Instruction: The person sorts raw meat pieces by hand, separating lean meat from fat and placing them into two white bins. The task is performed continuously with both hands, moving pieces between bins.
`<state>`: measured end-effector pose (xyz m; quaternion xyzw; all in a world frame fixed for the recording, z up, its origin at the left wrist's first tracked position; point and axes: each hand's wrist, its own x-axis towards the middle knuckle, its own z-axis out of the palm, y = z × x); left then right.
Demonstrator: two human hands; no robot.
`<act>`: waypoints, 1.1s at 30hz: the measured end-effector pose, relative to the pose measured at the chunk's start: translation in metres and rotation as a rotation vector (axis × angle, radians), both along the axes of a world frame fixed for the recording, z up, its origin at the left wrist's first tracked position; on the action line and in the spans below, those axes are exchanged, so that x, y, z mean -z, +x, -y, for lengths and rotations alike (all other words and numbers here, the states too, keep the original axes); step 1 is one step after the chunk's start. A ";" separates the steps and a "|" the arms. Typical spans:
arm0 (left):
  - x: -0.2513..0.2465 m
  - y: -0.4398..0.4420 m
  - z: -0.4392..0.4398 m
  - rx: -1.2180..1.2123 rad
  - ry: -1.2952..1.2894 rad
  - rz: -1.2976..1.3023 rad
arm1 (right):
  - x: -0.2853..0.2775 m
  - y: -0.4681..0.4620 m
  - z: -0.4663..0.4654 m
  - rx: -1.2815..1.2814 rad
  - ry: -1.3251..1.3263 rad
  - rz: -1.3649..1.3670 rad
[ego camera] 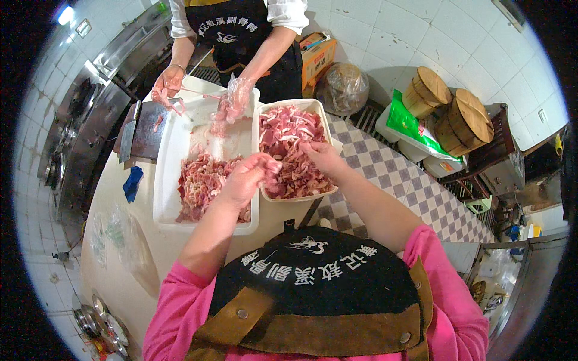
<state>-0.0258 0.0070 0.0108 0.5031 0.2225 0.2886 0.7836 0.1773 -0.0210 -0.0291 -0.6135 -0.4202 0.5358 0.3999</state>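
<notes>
A cream plastic tub [333,140] heaped with sliced raw meat [293,124] sits before me. My left hand [250,176] is over its near left side, fingers curled on a pinkish piece of meat [272,179]. My right hand [323,157] reaches in from the right, its fingertips pinched at a strip on the heap; the fingers partly hide that strip. Left of the tub is a larger white plastic tray [165,198]. Small pieces of raw meat [205,178] are piled in its near end, partly behind my left forearm.
Across the table [108,194], a co-worker's bare hand [169,83] and plastic-gloved hand [235,101] stretch a meat strip over the tray. A cleaver [128,140] lies on a dark cutting board [151,128]. Nearby are a blue cloth [133,182] and clear plastic bags [117,230]. Wooden buckets [465,124] stand right.
</notes>
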 end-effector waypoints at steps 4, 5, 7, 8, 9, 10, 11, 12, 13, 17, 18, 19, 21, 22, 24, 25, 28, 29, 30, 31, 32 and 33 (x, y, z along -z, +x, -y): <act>-0.025 0.001 -0.005 -0.076 0.062 -0.081 | 0.002 0.009 0.005 -0.297 0.211 0.701; -0.027 0.006 -0.006 -0.055 0.038 -0.182 | -0.001 0.009 0.006 -0.442 0.284 0.925; -0.031 0.015 -0.008 0.017 0.052 -0.263 | -0.014 0.006 0.006 -0.394 0.377 0.949; -0.032 0.019 -0.009 0.010 0.010 -0.427 | -0.023 0.005 0.005 -0.386 0.371 0.977; -0.033 0.021 -0.009 0.003 -0.013 -0.456 | -0.031 0.005 0.005 -0.365 0.363 0.868; -0.033 0.024 -0.009 0.003 -0.049 -0.525 | -0.040 0.007 0.005 -0.356 0.333 0.763; -0.033 0.026 -0.009 0.002 -0.085 -0.592 | -0.047 0.008 0.005 -0.340 0.371 0.634; -0.032 0.028 -0.009 -0.012 -0.118 -0.706 | -0.052 0.006 0.005 -0.335 0.405 0.518; -0.031 0.030 -0.008 -0.007 -0.104 -0.625 | -0.055 0.003 0.006 -0.353 0.415 0.556; -0.026 0.032 -0.010 0.071 0.072 -0.629 | -0.051 -0.012 0.009 -0.389 0.543 0.759; -0.025 0.030 -0.012 0.134 0.186 -0.743 | -0.049 -0.013 0.009 -0.406 0.480 0.815; -0.025 0.026 -0.014 0.191 0.311 -0.850 | -0.046 -0.014 0.009 -0.424 0.418 0.869; -0.021 0.025 -0.010 0.084 0.344 -0.732 | -0.040 -0.012 0.010 -0.415 0.382 0.960; -0.021 0.022 -0.011 0.043 0.455 -0.754 | -0.036 -0.011 0.010 -0.402 0.406 0.977; -0.024 0.017 -0.011 0.016 0.391 -0.644 | -0.030 -0.007 0.011 -0.383 0.367 0.962; -0.027 0.014 -0.012 0.030 0.218 -0.512 | -0.026 -0.005 0.010 -0.376 0.303 0.929; -0.036 0.009 -0.013 -0.065 -0.028 -0.153 | -0.017 0.000 0.010 -0.349 0.042 0.914; -0.038 0.009 -0.012 -0.120 -0.066 -0.038 | -0.015 0.002 0.011 -0.334 -0.094 0.921; -0.040 0.009 -0.015 -0.118 -0.156 0.025 | -0.015 0.003 0.010 -0.356 -0.117 0.844; -0.040 0.010 -0.015 -0.108 -0.233 0.094 | -0.015 0.004 0.011 -0.374 0.011 0.863; -0.038 0.013 -0.016 -0.097 -0.310 0.162 | -0.017 0.005 0.013 -0.367 0.082 0.896; -0.037 0.015 -0.017 -0.087 -0.384 0.229 | -0.021 0.005 0.014 -0.364 0.129 0.927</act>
